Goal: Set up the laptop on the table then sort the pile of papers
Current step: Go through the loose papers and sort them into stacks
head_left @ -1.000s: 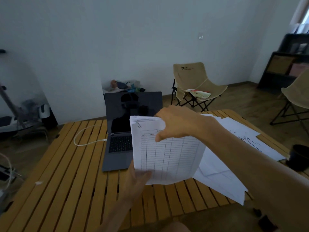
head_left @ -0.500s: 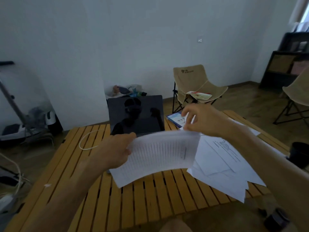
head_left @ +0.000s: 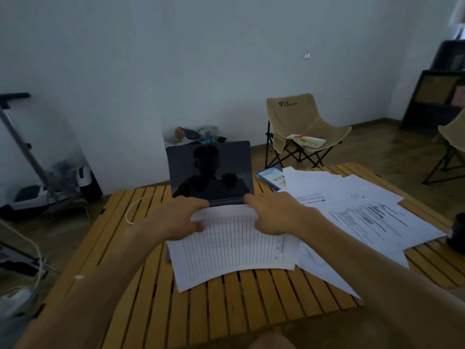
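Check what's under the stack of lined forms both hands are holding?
The stack of lined white forms covers the dark grey laptop: only its black screen and hinge strip show, the keyboard is hidden. Its lower edge overhangs the slatted wooden table. Left hand and right hand grip its top.

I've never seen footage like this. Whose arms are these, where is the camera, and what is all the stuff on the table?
There is no machine here: a person wears a wide-angle camera on the head, so you look forward and down along their own two arms. The left hand and the right hand each grip the far edge of a stack of ruled forms. It lies over the keyboard of an open laptop, whose screen is dark. Both rest on a slatted wooden table. To the right lie loose printed papers and, behind them, a blue booklet. A white cable curls left of the laptop. A folding chair stands beyond the table.
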